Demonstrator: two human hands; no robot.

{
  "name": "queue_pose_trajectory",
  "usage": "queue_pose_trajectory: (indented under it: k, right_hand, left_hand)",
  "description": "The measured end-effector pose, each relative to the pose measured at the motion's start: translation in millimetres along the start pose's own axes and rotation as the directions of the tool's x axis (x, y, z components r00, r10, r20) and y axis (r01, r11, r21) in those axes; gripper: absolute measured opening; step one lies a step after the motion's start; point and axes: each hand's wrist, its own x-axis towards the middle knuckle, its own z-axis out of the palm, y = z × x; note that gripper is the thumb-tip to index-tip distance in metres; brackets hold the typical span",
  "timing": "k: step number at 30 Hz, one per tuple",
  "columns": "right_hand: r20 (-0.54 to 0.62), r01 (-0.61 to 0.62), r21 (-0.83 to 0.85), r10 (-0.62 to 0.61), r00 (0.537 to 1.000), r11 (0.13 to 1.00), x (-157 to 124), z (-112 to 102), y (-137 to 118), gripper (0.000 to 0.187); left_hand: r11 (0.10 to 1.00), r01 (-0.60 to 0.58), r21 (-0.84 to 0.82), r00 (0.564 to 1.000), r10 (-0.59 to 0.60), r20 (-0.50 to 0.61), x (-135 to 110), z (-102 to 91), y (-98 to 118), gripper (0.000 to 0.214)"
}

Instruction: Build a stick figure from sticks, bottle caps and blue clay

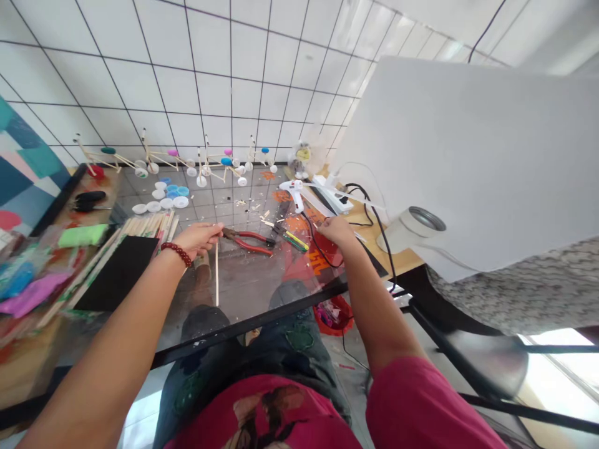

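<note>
My left hand [200,238], with a dark red bead bracelet, is closed, pinching a thin wooden stick [216,274] that points down toward the table's front edge. Right beside its fingertips lie pliers with red handles [253,242]. A yellow-green utility knife [294,241] rests between the two hands. My right hand [337,231] is on the right side of the glass table, its fingers pinched together; whatever is between them is too small to make out. Just beyond it, a white hot glue gun [294,194] stands with its black cord running past the hand.
Wheeled stick models [226,162] line the tiled wall. White and blue bottle caps [171,192] lie at left, near bundled wooden sticks [152,226] and a black sheet [116,273]. A power strip [334,196] and a white cylinder [412,226] stand at right.
</note>
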Motion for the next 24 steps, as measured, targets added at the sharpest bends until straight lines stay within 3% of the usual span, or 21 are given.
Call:
queue_pose_trajectory:
  k: [2, 4, 6, 8, 10, 11, 12, 14, 18, 21, 24]
  right_hand:
    - [-0.045, 0.089, 0.062, -0.086, 0.995, 0.994, -7.3, -0.9, -8.7, 0.029]
    - [-0.145, 0.309, 0.193, -0.285, 0.948, 0.931, -19.5, 1.2, -26.5, 0.026]
    - [-0.233, 0.565, 0.329, -0.515, 0.825, 0.757, -33.0, 9.2, -53.3, 0.019]
    - [-0.292, 0.727, 0.385, -0.673, 0.68, 0.568, -43.9, 22.0, -83.9, 0.017]
    - [-0.345, 0.803, 0.424, -0.745, 0.57, 0.418, -49.9, 36.1, -111.1, 0.015]
    - [-0.364, 0.808, 0.462, -0.753, 0.548, 0.364, -50.8, 42.6, -121.5, 0.015]
    - [-0.38, 0.79, 0.523, -0.742, 0.551, 0.319, -50.5, 48.5, -129.3, 0.013]
    - [-0.38, 0.683, 0.695, -0.693, 0.613, 0.224, -47.6, 58.1, -137.1, 0.011]
    - [-0.272, 0.37, 0.928, -0.622, 0.735, 0.032, -42.2, 69.7, -135.5, 0.037]
    - [-0.207, 0.258, 0.966, -0.593, 0.778, 0.001, -43.0, 73.2, -134.3, 0.043]
    - [-0.198, 0.243, 0.97, -0.583, 0.788, -0.002, -45.3, 73.7, -134.9, 0.036]
  left_hand:
    - [0.997, -0.027, -0.072, 0.999, 0.029, 0.035, -4.6, 1.8, 3.6, 0.039]
    - [0.985, -0.068, -0.158, 0.995, 0.078, 0.06, -11.6, 7.0, 7.9, 0.036]
    - [0.969, -0.101, -0.224, 0.991, 0.119, 0.068, -19.5, 15.2, 11.8, 0.032]
    - [0.963, -0.11, -0.246, 0.99, 0.129, 0.061, -26.3, 23.8, 14.1, 0.029]
    - [0.968, -0.108, -0.225, 0.991, 0.124, 0.057, -30.5, 29.9, 14.5, 0.027]
    - [0.971, -0.114, -0.21, 0.99, 0.128, 0.053, -31.5, 31.3, 14.4, 0.026]
    - [0.972, -0.123, -0.201, 0.99, 0.135, 0.049, -31.9, 31.7, 14.2, 0.026]
    - [0.969, -0.14, -0.205, 0.987, 0.152, 0.042, -31.3, 30.0, 14.2, 0.027]
    - [0.955, -0.136, -0.263, 0.987, 0.154, 0.049, -29.3, 25.3, 15.7, 0.028]
    - [0.953, -0.119, -0.278, 0.989, 0.139, 0.054, -29.3, 26.6, 16.0, 0.03]
    - [0.957, -0.107, -0.269, 0.989, 0.13, 0.068, -30.7, 31.0, 15.3, 0.029]
